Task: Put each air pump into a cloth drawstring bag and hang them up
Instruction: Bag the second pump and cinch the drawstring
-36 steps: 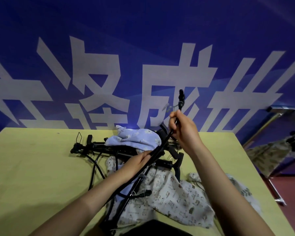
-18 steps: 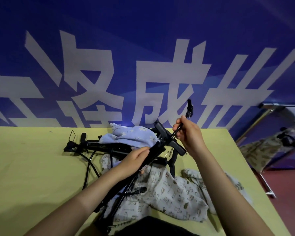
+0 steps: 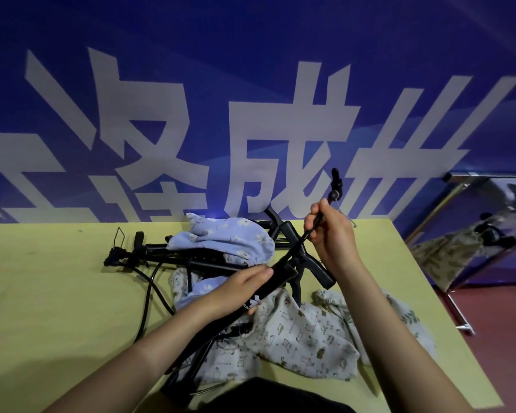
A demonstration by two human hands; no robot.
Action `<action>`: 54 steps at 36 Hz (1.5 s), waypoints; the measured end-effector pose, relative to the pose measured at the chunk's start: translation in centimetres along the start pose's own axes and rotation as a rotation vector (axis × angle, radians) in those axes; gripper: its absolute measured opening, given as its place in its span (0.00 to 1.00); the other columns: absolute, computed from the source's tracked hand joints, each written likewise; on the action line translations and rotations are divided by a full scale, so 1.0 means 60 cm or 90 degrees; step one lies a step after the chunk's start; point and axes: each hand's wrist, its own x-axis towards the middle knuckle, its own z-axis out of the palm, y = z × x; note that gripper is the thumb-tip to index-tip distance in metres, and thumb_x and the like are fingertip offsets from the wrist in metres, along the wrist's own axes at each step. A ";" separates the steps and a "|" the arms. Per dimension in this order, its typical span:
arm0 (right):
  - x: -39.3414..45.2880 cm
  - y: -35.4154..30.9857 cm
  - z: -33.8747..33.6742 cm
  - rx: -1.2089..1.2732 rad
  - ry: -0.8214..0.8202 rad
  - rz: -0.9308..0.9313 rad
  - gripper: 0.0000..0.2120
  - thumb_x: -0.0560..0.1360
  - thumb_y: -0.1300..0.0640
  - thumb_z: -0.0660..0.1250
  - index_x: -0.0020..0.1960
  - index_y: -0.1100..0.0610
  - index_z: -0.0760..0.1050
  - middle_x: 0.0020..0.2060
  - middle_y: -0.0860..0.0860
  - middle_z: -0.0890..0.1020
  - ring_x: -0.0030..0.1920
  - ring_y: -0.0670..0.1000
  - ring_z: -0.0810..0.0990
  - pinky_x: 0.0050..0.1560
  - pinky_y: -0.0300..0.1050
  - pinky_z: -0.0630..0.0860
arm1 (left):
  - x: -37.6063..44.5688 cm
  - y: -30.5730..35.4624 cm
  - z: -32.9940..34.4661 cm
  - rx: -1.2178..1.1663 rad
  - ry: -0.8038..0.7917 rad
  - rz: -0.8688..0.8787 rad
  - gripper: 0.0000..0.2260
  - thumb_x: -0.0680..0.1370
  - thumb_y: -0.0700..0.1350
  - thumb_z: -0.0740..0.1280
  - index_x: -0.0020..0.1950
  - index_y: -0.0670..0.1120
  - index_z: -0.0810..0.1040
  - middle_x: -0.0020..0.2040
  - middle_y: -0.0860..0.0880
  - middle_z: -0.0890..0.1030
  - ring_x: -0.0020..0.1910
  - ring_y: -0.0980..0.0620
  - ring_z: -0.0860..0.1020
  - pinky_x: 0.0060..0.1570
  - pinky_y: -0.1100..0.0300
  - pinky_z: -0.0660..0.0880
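I hold a black air pump tilted over the yellow-green table. My left hand grips its barrel. My right hand pinches its thin hose, whose nozzle sticks up above my fingers. The pump's T-handle lies between my hands. More black pumps lie in a pile behind, partly under a light blue flowered drawstring bag. A cream printed cloth bag lies flat under my arms.
Another pale cloth bag with a leaf print lies at the table's right side. Loose black hoses curl left of the pile. A blue banner wall stands behind the table. A metal rack with filled bags stands at right.
My right hand has drawn the hose and nozzle a little to the right and upward. The left hand stays on the barrel. The view has shifted slightly.
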 end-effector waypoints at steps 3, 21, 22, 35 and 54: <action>-0.004 -0.007 -0.005 -0.015 -0.008 -0.021 0.16 0.83 0.53 0.53 0.41 0.58 0.71 0.27 0.50 0.76 0.25 0.47 0.67 0.28 0.36 0.65 | 0.003 0.005 0.002 -0.011 -0.002 0.017 0.20 0.82 0.53 0.56 0.73 0.49 0.66 0.66 0.60 0.67 0.65 0.65 0.64 0.62 0.71 0.60; -0.014 0.011 -0.018 0.012 0.089 0.054 0.15 0.83 0.57 0.55 0.41 0.60 0.71 0.26 0.51 0.79 0.22 0.45 0.70 0.23 0.34 0.66 | -0.017 0.021 0.011 -0.124 -0.004 0.040 0.09 0.79 0.53 0.61 0.48 0.53 0.80 0.43 0.51 0.82 0.38 0.50 0.80 0.38 0.60 0.74; -0.015 0.014 -0.015 0.005 0.115 0.054 0.14 0.83 0.57 0.56 0.41 0.60 0.72 0.27 0.51 0.79 0.22 0.44 0.69 0.23 0.34 0.65 | -0.014 0.022 0.015 -0.146 -0.005 0.037 0.11 0.79 0.53 0.61 0.50 0.48 0.79 0.43 0.46 0.82 0.35 0.46 0.79 0.34 0.59 0.75; -0.022 0.026 0.010 -0.022 0.179 0.001 0.14 0.82 0.58 0.57 0.41 0.60 0.75 0.27 0.50 0.80 0.24 0.46 0.70 0.25 0.35 0.65 | 0.012 0.050 0.020 -0.218 0.011 0.013 0.22 0.74 0.57 0.65 0.57 0.41 0.77 0.43 0.42 0.82 0.31 0.47 0.77 0.36 0.55 0.73; -0.022 0.063 0.005 0.020 0.237 0.018 0.12 0.82 0.56 0.59 0.44 0.60 0.76 0.31 0.51 0.82 0.27 0.46 0.73 0.29 0.38 0.67 | 0.022 0.039 0.011 -0.208 0.067 0.029 0.11 0.79 0.48 0.63 0.44 0.42 0.77 0.35 0.42 0.78 0.27 0.48 0.73 0.32 0.58 0.71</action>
